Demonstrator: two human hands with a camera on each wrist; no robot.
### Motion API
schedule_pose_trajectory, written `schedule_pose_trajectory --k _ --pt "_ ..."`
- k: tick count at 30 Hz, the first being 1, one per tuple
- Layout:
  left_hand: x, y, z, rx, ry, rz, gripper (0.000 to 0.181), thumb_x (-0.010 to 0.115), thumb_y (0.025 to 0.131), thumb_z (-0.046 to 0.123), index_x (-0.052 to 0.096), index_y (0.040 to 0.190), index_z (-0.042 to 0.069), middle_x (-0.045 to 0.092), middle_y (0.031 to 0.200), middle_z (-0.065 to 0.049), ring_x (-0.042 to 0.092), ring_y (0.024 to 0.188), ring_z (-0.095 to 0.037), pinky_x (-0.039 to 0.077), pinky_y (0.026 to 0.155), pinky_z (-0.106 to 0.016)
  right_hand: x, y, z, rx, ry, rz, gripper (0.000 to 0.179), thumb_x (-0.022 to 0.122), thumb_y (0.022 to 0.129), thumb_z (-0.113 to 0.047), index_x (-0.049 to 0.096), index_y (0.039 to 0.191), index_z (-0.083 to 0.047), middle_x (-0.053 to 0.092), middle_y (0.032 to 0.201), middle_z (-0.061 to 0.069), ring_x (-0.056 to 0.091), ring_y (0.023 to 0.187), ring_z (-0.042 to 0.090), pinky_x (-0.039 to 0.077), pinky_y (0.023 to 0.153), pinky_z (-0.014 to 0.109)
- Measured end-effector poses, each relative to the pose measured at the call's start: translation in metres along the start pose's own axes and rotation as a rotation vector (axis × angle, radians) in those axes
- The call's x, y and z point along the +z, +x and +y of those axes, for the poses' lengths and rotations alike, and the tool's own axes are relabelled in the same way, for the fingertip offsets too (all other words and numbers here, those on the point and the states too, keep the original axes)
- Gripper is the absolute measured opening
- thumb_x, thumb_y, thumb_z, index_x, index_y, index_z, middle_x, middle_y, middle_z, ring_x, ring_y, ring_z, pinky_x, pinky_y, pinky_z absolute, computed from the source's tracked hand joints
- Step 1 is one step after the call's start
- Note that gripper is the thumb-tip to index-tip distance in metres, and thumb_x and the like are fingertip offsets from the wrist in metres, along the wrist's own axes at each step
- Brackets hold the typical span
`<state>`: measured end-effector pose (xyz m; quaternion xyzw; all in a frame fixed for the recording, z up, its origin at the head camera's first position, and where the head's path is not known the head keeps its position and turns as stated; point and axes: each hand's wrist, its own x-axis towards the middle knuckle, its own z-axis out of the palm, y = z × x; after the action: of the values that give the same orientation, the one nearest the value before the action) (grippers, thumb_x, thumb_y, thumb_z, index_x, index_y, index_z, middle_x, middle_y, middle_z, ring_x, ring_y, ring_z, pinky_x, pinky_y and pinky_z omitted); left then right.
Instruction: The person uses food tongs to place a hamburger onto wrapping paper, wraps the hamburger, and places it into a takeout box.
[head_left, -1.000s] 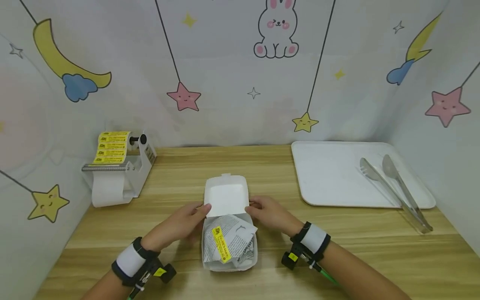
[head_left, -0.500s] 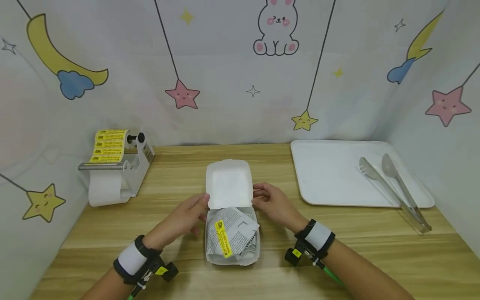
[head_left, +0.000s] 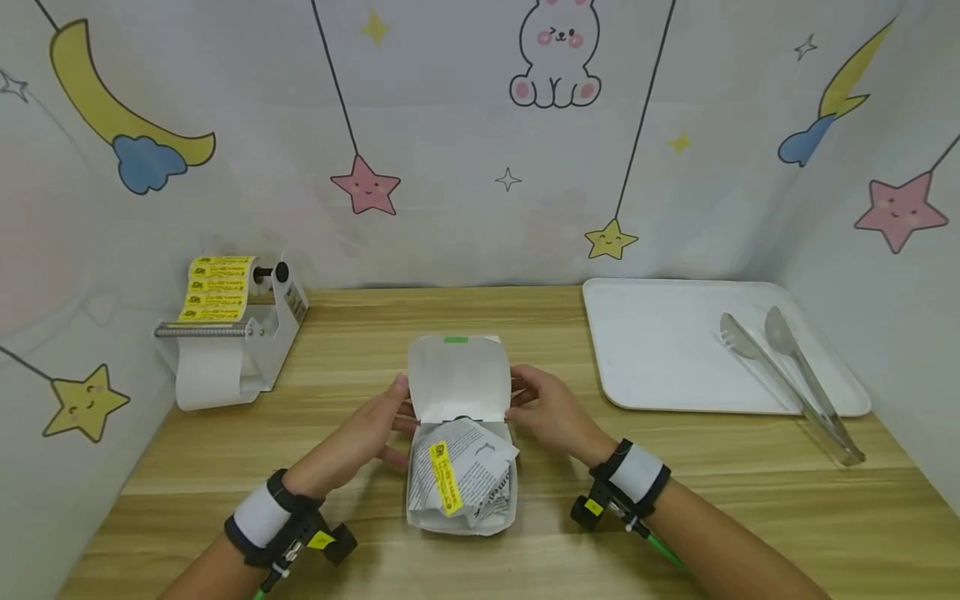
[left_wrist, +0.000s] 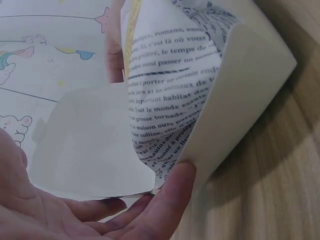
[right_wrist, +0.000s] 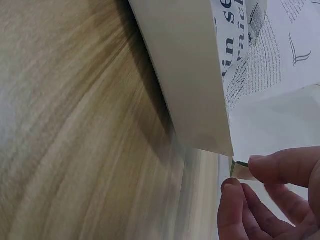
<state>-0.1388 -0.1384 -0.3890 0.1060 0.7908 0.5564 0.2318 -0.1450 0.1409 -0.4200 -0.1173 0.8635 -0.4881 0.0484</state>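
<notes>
A white clamshell takeout box (head_left: 457,527) stands on the table with its lid (head_left: 459,383) raised, a green strip along the lid's top edge. Inside lies a parcel in newsprint paper (head_left: 480,467) with a yellow label (head_left: 446,477) across it. My left hand (head_left: 363,437) is at the box's left side, fingers fairly straight; its fingertips (left_wrist: 180,175) touch the corner by the hinge in the left wrist view. On the other side my right hand (head_left: 551,412) pinches the lid's edge near the hinge between thumb and fingers (right_wrist: 235,200).
A label dispenser (head_left: 258,342) with a roll of yellow labels stands at the back left. At the back right lies a white tray (head_left: 652,350); metal tongs (head_left: 795,383) rest on it, their joined end reaching past its front edge. A printed curtain closes off the back.
The lid has swung up from lying back, and its green strip has come into view. My left fingers have spread out beside the box. The right hand has shifted slightly away from me.
</notes>
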Motion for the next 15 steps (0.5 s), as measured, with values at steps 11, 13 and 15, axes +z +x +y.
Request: schedule_pose_trajectory --k 11,13,15 --pt "-0.004 -0.009 0.001 0.006 -0.089 -0.064 0.079 0.013 0.113 0.058 0.031 0.159 -0.004 0.037 0.157 -0.033 0.042 0.144 -0.053 0.060 0.093 -0.055 -0.002 -0.008 0.000 -0.141 -0.012 -0.101 0.048 0.063 0.092 0.013 0.053 0.135 -0.004 0.066 0.140 0.020 0.068 0.122 0.035 0.060 0.097 0.043" --pt "-0.005 -0.010 0.001 0.013 -0.079 -0.088 0.075 0.017 0.114 0.056 0.026 0.162 -0.001 0.032 0.161 -0.032 0.038 0.147 -0.054 0.056 0.101 -0.058 -0.002 -0.009 0.001 -0.170 -0.041 -0.109 0.052 0.062 0.092 0.013 0.055 0.140 -0.005 0.065 0.142 0.017 0.067 0.123 0.033 0.059 0.098 0.041" --pt "-0.005 -0.011 0.000 0.026 -0.049 -0.115 0.070 0.027 0.114 0.052 0.022 0.166 0.005 0.027 0.165 -0.032 0.036 0.149 -0.053 0.052 0.107 -0.060 -0.002 -0.010 0.002 -0.204 -0.064 -0.120 0.056 0.063 0.093 0.012 0.055 0.145 -0.007 0.064 0.144 0.015 0.067 0.123 0.031 0.060 0.095 0.038"
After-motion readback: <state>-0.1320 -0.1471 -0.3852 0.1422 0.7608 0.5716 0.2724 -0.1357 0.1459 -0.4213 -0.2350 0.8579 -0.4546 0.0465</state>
